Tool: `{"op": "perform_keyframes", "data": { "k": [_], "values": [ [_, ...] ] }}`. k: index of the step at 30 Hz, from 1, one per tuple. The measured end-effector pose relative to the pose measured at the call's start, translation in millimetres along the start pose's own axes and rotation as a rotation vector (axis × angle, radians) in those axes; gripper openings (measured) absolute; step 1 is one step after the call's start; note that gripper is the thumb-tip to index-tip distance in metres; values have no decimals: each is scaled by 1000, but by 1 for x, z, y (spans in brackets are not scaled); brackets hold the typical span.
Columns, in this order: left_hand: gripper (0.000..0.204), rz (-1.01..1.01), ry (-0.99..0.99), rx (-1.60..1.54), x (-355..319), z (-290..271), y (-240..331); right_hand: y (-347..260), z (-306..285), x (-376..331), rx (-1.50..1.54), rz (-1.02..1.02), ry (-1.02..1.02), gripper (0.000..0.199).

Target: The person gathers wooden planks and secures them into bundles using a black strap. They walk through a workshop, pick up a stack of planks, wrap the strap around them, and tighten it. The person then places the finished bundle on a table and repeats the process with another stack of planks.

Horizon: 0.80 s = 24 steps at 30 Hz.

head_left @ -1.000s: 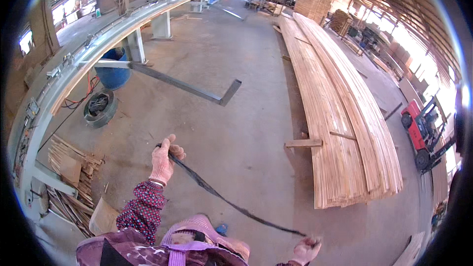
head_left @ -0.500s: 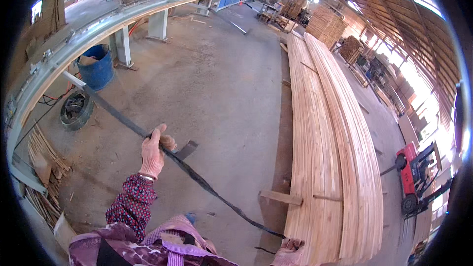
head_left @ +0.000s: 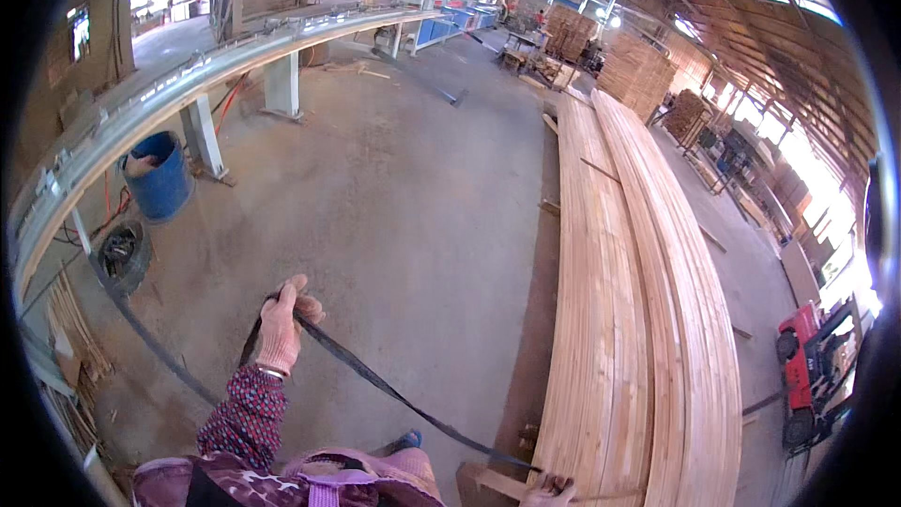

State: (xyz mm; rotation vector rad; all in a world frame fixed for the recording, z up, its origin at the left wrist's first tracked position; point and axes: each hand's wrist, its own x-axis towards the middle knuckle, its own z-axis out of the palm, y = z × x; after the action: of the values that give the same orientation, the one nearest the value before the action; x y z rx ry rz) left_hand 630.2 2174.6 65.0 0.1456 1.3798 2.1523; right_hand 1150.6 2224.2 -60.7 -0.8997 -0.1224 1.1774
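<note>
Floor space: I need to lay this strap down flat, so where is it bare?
The widest bare concrete lies between the long rail and the plank stack. It is crowded by the blue barrel, tyre and scrap sticks on the left. The left hand grips the strap.

Single view: head-worn fisheye, left of pair. Looks down and forward from standing height over concrete floor (head_left: 413, 197). Own left hand (head_left: 282, 324) near, lower centre-left; right hand (head_left: 549, 491) cut by bottom edge. Long lumber stack (head_left: 638, 319) runs away rightward; rim edges bend. No second view.
</note>
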Motion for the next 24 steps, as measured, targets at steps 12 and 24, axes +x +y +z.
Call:
{"op": "perform_keyframes", "data": {
  "k": [12, 24],
  "values": [
    [18, -19, 138, -437, 215, 151, -70, 108, 342, 246, -28, 159, -214, 18],
    [29, -146, -74, -340, 471, 431, -135, 156, 413, 429, 6, 89, -15, 18]
  ]
}}
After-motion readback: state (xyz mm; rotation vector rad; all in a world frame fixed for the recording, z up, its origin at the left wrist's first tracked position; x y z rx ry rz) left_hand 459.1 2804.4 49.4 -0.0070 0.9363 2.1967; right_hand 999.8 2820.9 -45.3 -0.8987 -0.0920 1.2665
